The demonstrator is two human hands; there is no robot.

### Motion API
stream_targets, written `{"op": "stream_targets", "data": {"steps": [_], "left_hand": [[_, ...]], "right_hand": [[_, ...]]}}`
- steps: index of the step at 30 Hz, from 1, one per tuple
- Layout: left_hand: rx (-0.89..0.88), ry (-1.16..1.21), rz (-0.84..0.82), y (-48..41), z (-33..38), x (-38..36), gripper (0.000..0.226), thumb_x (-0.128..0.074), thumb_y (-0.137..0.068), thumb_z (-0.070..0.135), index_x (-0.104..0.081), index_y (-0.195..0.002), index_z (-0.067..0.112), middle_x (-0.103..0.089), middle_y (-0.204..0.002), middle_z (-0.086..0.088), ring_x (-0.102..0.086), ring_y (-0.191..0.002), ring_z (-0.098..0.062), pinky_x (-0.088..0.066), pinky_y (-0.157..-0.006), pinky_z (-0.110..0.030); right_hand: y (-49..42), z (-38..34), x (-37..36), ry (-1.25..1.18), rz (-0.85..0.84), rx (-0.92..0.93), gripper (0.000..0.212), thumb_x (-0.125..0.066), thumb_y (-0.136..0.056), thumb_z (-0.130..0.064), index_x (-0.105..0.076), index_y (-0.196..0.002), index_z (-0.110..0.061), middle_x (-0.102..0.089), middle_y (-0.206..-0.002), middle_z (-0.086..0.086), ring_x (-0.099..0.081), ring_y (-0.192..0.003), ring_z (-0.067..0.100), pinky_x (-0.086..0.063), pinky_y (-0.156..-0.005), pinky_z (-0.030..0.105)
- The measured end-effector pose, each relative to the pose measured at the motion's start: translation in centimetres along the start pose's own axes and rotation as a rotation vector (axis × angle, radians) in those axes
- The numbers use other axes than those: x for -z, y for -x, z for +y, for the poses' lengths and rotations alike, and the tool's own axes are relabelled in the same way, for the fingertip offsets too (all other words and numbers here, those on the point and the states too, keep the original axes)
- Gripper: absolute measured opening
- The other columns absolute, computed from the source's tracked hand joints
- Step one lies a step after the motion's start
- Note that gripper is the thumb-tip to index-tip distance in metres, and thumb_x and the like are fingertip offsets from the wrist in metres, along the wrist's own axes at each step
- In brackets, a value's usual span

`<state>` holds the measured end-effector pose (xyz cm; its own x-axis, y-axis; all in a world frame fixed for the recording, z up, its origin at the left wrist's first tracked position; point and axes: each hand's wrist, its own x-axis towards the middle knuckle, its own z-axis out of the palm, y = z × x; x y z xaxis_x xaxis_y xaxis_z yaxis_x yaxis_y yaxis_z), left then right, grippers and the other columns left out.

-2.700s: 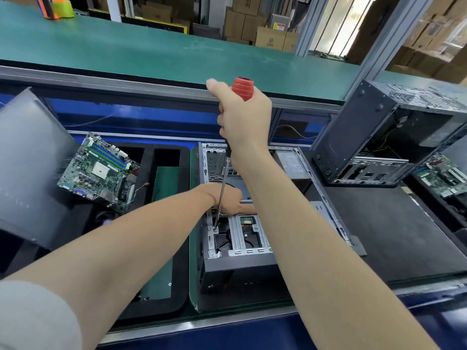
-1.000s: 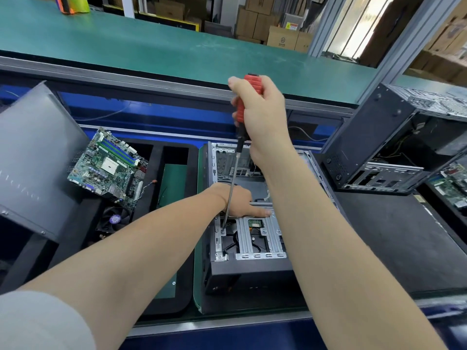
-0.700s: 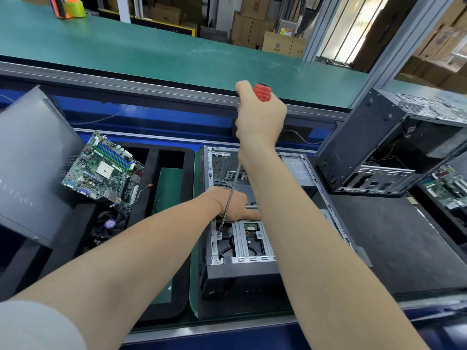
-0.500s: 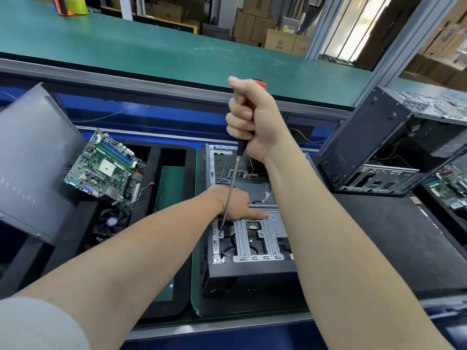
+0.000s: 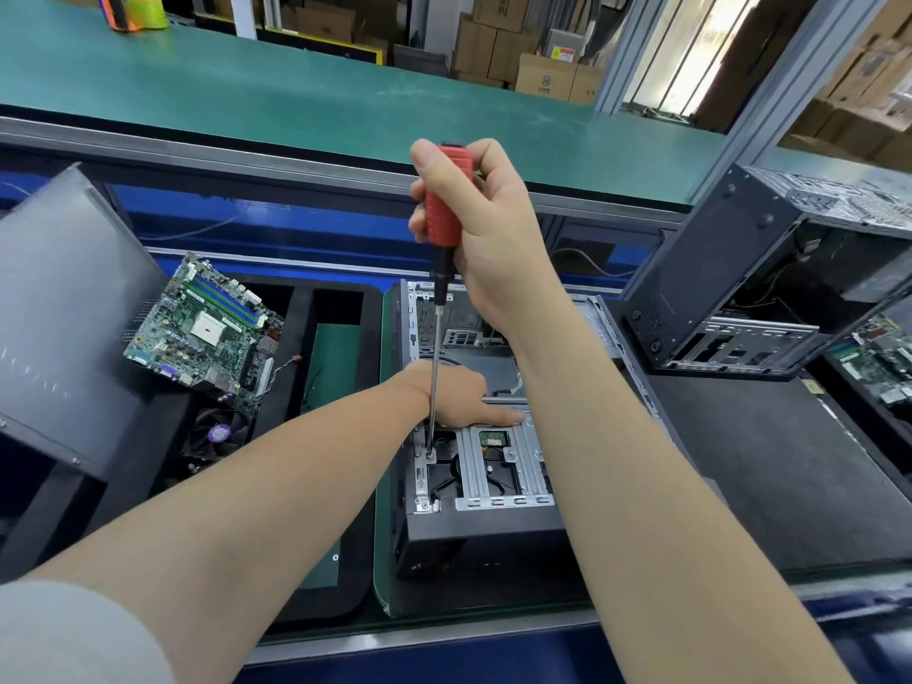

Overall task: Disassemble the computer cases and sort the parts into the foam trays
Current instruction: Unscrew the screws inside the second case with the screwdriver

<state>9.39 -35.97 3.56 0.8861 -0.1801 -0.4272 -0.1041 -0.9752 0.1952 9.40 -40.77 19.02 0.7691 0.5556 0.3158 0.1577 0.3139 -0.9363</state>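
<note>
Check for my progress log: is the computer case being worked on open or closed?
Open: the computer case lies with its upward side uncovered, so the drive cage and interior show from above.

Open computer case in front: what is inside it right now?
A silver drive cage at the near end, the screwdriver tip on its left rail, the left hand pressing its far edge, a rear port plate. The right arm covers the case's right side.

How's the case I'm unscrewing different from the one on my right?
The near case lies flat, open side up; the right case stands tilted, opening sideways. The near case has the left hand and the screwdriver tip in it; the right case is untouched. Both are dark with metal frames.
</note>
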Motion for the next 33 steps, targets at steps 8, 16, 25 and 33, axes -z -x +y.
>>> {"op": "stream_targets", "data": {"steps": [8, 16, 25, 33], "left_hand": [[0.061, -0.013, 0.001, 1.4, 0.0, 0.5, 0.036, -0.039, -0.107, 0.025, -0.066, -0.105, 0.001, -0.067, -0.109, -0.017, -0.058, -0.112, -0.035, -0.043, -0.102, -0.041], [-0.098, -0.061, -0.029, -0.3, 0.1, 0.0, 0.129, 0.008, -0.042, 0.103, -0.064, -0.106, 0.018, -0.067, -0.100, -0.008, -0.064, -0.091, -0.028, -0.053, -0.090, -0.048], [0.102, -0.004, 0.120, -0.6, 0.0, -0.9, 0.076, -0.026, -0.072, 0.094, -0.057, -0.071, 0.025, -0.058, -0.071, 0.005, -0.053, -0.063, -0.015, -0.034, -0.055, -0.029], [0.021, -0.070, -0.026, 0.7, -0.1, 0.2, 0.077, -0.013, -0.087, 0.082, -0.045, -0.066, 0.016, -0.054, -0.076, -0.001, -0.053, -0.077, -0.025, -0.056, -0.082, -0.042]], "right_hand": [[1.1, 0.1, -2.2, 0.339, 0.385, -0.014, 0.038, -0.074, -0.097, -0.031, -0.047, -0.073, -0.019, -0.050, -0.064, -0.003, -0.046, -0.056, 0.015, -0.042, -0.058, 0.034], [-0.4, -0.2, 1.4, -0.288, -0.419, -0.208, 0.026, -0.045, -0.107, -0.020, -0.034, -0.083, -0.022, -0.026, -0.057, -0.007, -0.020, -0.039, 0.004, -0.014, -0.035, 0.019], [-0.4, 0.0, 2.1, -0.187, -0.206, -0.107, 0.023, -0.061, -0.103, -0.011, -0.046, -0.086, -0.016, -0.049, -0.069, 0.002, -0.038, -0.048, 0.014, -0.035, -0.046, 0.026], [-0.4, -0.7, -0.3, 0.162, 0.556, -0.232, 0.018, -0.070, -0.092, -0.028, -0.058, -0.083, -0.020, -0.057, -0.073, -0.003, -0.051, -0.067, 0.020, -0.044, -0.067, 0.040]]}}
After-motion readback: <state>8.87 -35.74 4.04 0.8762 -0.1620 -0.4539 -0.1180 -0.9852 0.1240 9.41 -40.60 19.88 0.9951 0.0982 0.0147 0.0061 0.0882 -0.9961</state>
